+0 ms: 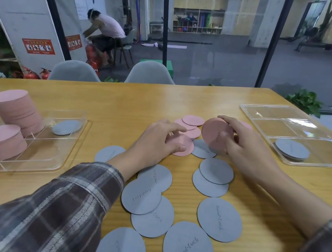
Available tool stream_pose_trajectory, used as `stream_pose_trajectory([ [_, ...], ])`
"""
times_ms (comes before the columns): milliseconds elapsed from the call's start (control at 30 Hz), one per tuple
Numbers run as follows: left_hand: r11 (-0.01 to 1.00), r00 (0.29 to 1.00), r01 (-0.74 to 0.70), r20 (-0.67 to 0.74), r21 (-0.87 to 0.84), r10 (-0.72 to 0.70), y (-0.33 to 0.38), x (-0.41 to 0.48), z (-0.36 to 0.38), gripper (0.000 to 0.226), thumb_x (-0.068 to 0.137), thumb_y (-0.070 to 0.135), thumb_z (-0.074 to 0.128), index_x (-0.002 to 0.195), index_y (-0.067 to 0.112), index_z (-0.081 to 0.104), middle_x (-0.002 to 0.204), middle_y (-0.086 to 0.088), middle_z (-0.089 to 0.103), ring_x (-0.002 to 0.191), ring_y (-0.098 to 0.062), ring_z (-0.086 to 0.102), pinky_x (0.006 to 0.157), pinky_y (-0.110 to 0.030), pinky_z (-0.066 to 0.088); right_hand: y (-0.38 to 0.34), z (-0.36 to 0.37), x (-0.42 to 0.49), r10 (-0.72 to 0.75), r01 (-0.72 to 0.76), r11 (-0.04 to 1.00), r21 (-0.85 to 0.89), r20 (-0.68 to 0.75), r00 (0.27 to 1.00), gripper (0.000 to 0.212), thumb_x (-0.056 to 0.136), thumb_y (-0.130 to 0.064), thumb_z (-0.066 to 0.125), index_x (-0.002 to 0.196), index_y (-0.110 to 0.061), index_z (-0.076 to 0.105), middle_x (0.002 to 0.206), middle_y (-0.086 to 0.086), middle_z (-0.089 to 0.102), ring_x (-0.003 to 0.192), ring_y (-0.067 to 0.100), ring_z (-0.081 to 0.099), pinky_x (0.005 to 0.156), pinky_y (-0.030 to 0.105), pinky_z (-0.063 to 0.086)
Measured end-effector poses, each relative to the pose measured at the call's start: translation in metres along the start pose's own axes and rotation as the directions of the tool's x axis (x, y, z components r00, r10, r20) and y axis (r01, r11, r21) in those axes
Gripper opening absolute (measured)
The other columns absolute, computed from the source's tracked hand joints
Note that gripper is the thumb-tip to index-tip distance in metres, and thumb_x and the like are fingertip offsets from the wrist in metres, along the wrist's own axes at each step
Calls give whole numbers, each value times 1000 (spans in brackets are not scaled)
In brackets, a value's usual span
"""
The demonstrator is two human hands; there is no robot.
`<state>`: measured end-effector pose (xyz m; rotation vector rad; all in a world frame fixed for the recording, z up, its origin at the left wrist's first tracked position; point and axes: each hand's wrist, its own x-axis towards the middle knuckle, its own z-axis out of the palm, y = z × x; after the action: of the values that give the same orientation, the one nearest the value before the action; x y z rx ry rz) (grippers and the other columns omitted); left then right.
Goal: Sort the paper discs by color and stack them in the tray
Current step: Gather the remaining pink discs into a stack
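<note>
Risk: pink stack (216, 135) sits on edge in right hand (243, 146), fingers curled round it, over the table (121, 106); a slack squeeze fans it out. Left hand (156, 140) pinches one pink disc (182, 145) and could drag a neighbouring grey disc (203, 150).

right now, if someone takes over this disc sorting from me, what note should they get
Right hand: grips a pink disc stack held on edge above the table.
Left hand: fingers curled over a single pink disc lying on the table.
Done: two pink stacks and one grey disc sit in the left tray; a few grey discs sit in the right tray.
Left: a few loose pink discs beyond the hands and about ten loose grey discs on the table.
</note>
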<state>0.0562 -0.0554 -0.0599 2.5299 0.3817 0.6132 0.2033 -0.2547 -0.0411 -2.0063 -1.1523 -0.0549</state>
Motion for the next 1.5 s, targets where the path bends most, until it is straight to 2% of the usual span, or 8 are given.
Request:
stream_pose_trajectory([
  [233,940,997,55,-36,-338,-71,9,2,-6,3,90,23,82,92,21,81,82,-9,72,67,-8,58,70,-21,49,6,5,3,40,-43,993,111,27,999,36,104,-20,45,137,-31,55,100,-26,57,82,8,58,74,29,45],
  [400,836,989,106,-32,-538,-145,26,2,6,9,92,11,78,95,4,73,77,-15,73,63,-25,72,65,-31,61,2,7,2,59,-74,979,192,82,995,35,104,-16,39,128,-33,59,73,-26,63,64,4,59,63,27,50],
  [567,801,976,129,-68,-585,-207,33,0,16,10,91,10,80,93,3,72,78,-18,74,68,-28,77,64,-32,62,-4,8,0,72,-108,954,280,135,988,36,107,-21,34,127,-34,61,93,6,65,61,14,60,57,32,50],
  [833,791,969,131,-93,-597,-231,39,1,16,15,91,12,80,90,0,71,76,-10,76,69,-26,77,64,-32,64,-2,12,0,-1,-15,992,124,127,992,34,102,-25,54,135,-31,55,102,-12,67,76,8,64,68,25,46],
  [1000,979,970,-46,-244,-199,-4,22,11,18,8,92,24,77,96,16,75,96,10,73,89,-6,66,75,-13,44,-1,4,2,3,-4,1000,9,33,999,35,104,-23,48,139,-26,51,116,-9,62,100,9,55,72,8,39],
  [1233,997,1000,9,25,79,-11,-4,30,18,59,100,41,65,154,24,49,164,4,40,151,-17,32,118,-26,24,5,-2,6,46,-45,994,-96,11,999,41,105,-21,47,145,-21,45,129,1,61,114,18,52,80,23,32],
  [1367,988,986,4,166,155,-30,-6,37,23,68,103,50,56,163,30,31,172,7,20,159,-16,15,128,-39,19,7,-3,7,53,-53,994,-99,-1,999,40,104,-20,48,144,-20,46,129,3,61,114,19,52,81,24,33],
  [1500,979,975,-11,219,201,-34,-6,39,21,57,105,52,49,159,34,39,170,6,28,158,-13,20,127,-36,22,9,-4,7,55,-54,993,-109,0,999,39,104,-20,48,143,-20,47,127,3,61,107,15,50,82,26,34],
])
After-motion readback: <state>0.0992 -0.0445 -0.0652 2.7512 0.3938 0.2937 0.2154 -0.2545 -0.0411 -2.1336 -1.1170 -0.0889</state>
